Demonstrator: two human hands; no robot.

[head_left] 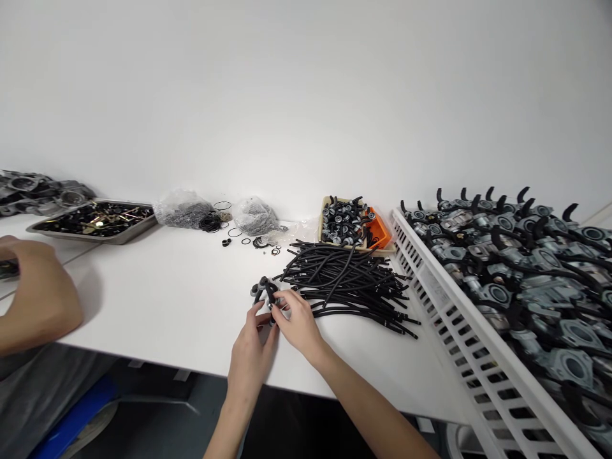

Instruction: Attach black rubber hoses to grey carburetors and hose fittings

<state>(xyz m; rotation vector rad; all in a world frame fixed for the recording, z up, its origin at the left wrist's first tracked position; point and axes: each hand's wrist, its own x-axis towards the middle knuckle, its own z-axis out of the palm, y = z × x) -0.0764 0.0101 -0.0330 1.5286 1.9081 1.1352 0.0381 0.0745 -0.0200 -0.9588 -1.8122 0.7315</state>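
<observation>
Both my hands meet over the white table near its front edge. My left hand (253, 338) has its fingers closed around the lower part of a small black fitting with grey round ends (270, 294). From the right, my right hand (295, 317) pinches the same piece with thumb and fingertips. More grey-and-black fittings (257, 290) sit just beyond the fingertips; whether they are held or lie on the table, I cannot tell. Right beside my right hand spreads a pile of thin black hoses (344, 274). My fingers partly hide the held fitting.
A cream tray (322, 220) of similar fittings stands behind the hoses, beside an orange bin (380, 229). On the right, a white crate (442, 293) holds metal carburetor-like bodies. Plastic bags (184, 209), black rings and a metal tray (119, 236) lie leftward. A co-worker's arm (43, 293) reaches in at left.
</observation>
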